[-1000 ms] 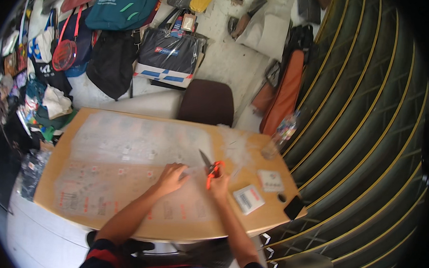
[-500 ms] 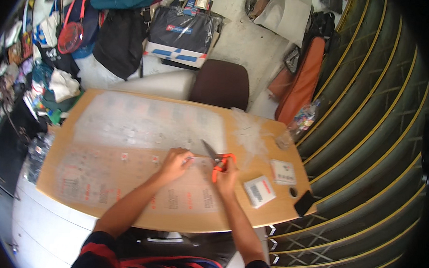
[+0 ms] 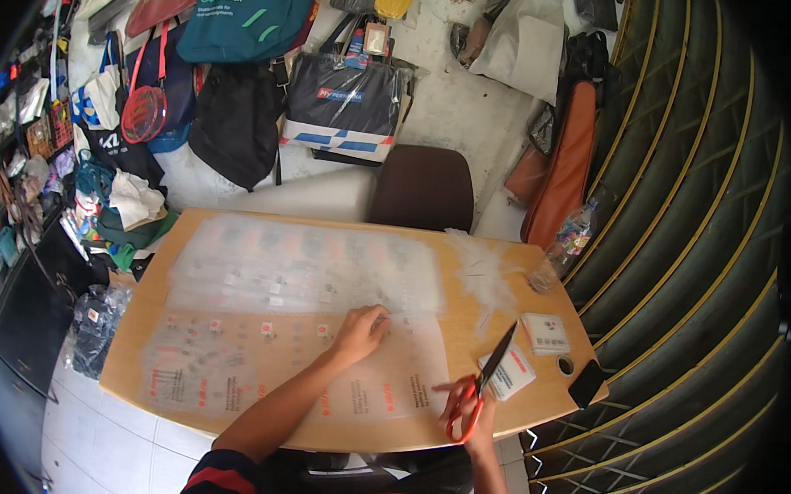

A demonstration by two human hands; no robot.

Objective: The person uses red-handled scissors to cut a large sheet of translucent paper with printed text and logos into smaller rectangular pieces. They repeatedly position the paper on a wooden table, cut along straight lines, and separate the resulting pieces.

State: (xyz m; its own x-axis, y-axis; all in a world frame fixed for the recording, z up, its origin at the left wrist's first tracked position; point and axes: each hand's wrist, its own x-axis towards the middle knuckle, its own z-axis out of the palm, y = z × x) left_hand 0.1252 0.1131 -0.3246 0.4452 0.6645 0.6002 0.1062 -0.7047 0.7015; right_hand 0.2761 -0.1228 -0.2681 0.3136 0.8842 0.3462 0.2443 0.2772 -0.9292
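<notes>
My right hand [image 3: 469, 410] grips orange-handled scissors [image 3: 485, 377] near the table's front right, blades together and pointing up and to the right. My left hand [image 3: 361, 329] rests with fingers curled on a clear plastic sheet [image 3: 302, 332] of small packets with red print. That sheet covers most of the wooden table [image 3: 131, 349]. Just right of the blades lies a small white card box [image 3: 512, 371].
A second small box [image 3: 545, 333], a round dark object [image 3: 566, 365] and a black phone [image 3: 587, 383] lie at the table's right edge. Loose clear plastic scraps [image 3: 485, 271] sit at the back right. A brown chair [image 3: 421, 187] stands behind the table; bags hang on the wall.
My right hand has drawn the scissors off the sheet toward the front right edge. My left hand stays on the sheet. The head view has shifted.
</notes>
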